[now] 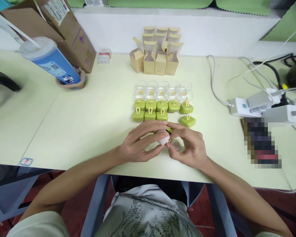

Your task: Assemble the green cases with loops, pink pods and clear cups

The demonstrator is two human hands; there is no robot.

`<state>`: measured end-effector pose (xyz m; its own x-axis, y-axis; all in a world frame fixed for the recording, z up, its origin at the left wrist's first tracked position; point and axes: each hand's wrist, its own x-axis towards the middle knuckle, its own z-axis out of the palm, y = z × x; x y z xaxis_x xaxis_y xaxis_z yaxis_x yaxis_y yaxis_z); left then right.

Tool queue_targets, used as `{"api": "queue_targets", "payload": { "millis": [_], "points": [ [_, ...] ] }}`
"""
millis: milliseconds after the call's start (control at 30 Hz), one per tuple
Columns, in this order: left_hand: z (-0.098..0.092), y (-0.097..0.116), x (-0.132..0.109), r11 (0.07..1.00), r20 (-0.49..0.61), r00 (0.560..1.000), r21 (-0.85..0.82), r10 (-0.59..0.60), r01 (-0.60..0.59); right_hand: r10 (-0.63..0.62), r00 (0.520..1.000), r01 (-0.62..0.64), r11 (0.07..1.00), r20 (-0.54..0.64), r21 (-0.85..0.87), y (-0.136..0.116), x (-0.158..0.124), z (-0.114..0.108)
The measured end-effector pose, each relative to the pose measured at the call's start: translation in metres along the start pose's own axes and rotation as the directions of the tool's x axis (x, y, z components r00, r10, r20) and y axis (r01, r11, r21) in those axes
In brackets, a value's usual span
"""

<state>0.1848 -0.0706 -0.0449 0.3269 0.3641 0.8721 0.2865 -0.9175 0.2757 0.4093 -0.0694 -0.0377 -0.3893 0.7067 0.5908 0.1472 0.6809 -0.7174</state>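
Just beyond the person's left fingers (148, 142), lime-green, glossy, rounded-square cases (150, 116) with cream loops sit in two rows on the pale, smooth worktop (88, 115). Between both hands' fingertips is a small rounded object (163, 139), pale pinkish-white, with glossy lime-green showing at its far right edge; the fingers partly hide it. Beyond the right fingers, two more of the cases sit turned at an angle.

The left hand (140, 141) reaches in from the left, one fingertip laid across the object and the thumb at its near side, pinching it. The right hand (191, 144) is curled, its thumb and index fingertips pinching the object's right side.
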Motion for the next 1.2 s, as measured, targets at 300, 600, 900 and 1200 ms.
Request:
{"api": "queue_targets", "payload": {
  "millis": [300,600,900,1200],
  "points": [
    [0.0058,0.0038,0.0058,0.995,-0.053,0.997,0.083,0.053,-0.048,-0.115,0.993,0.115,0.993,-0.002,-0.027,0.002,0.0034,0.0004],
    [0.0087,0.0038,0.0024,0.99,-0.107,0.992,0.124,0.073,-0.059,-0.111,0.994,0.111,0.994,-0.009,-0.01,0.0021,0.0018,0.0007],
    [0.0054,0.0014,0.0024,0.985,-0.057,0.992,0.142,0.112,-0.103,-0.262,0.965,0.26,0.953,0.008,-0.157,0.0023,0.0037,-0.002],
    [0.009,-0.0007,0.001,0.993,-0.076,0.996,0.115,0.046,-0.037,-0.213,0.977,0.215,0.973,0.024,-0.082,0.0051,0.0035,-0.0052]
  ]
}}
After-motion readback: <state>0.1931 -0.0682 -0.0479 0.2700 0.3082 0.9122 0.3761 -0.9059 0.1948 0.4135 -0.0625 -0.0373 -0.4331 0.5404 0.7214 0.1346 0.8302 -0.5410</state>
